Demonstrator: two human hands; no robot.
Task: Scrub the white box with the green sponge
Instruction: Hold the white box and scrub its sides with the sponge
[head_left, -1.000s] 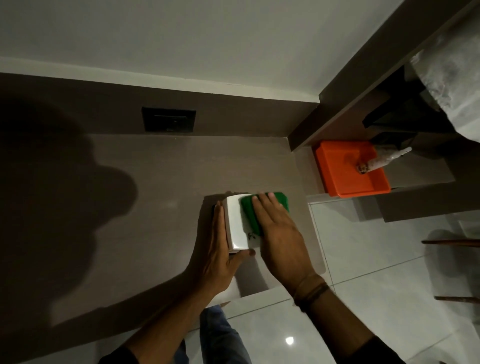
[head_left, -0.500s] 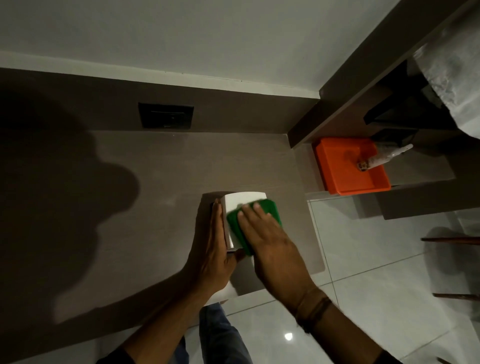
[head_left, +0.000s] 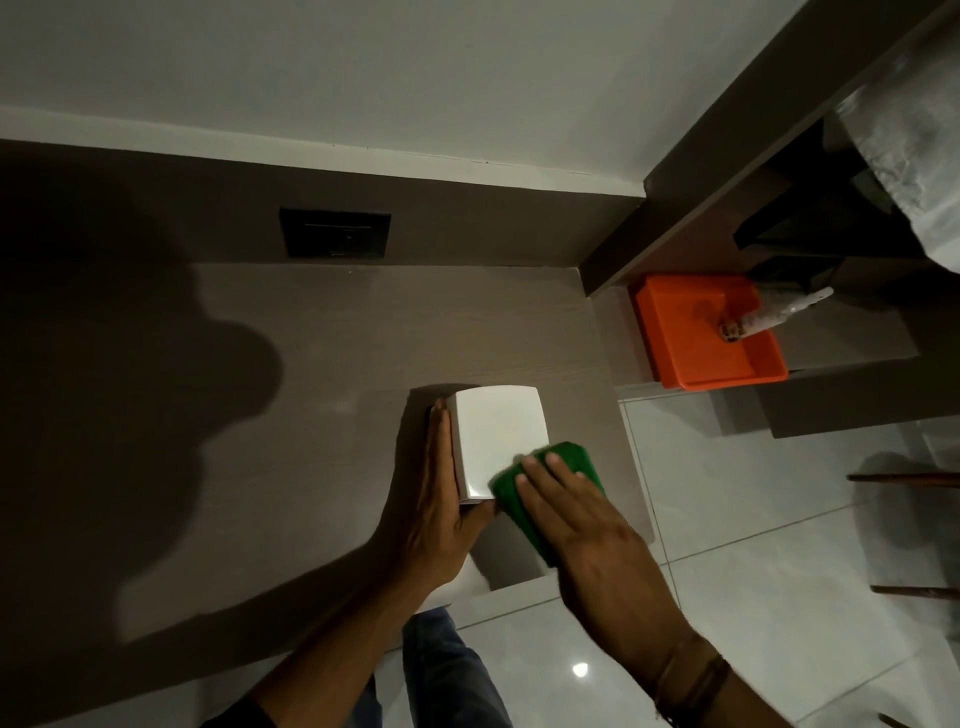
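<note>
Item: white box (head_left: 498, 436), standing on the brown counter (head_left: 291, 374), near its edge at 5 o'clock from the wall socket (head_left: 335, 232). Our left hand (head_left: 441, 499) lay flat and open against the box's 9 o'clock side, bracing it, not closed round it. Our right hand (head_left: 582, 525), fingers spread, pressed the green sponge (head_left: 545, 483) on the box's corner at 5 o'clock. Risk, we judged: the sponge overhung that corner, so a hard stroke could slip off or push the box toward the counter edge
</note>
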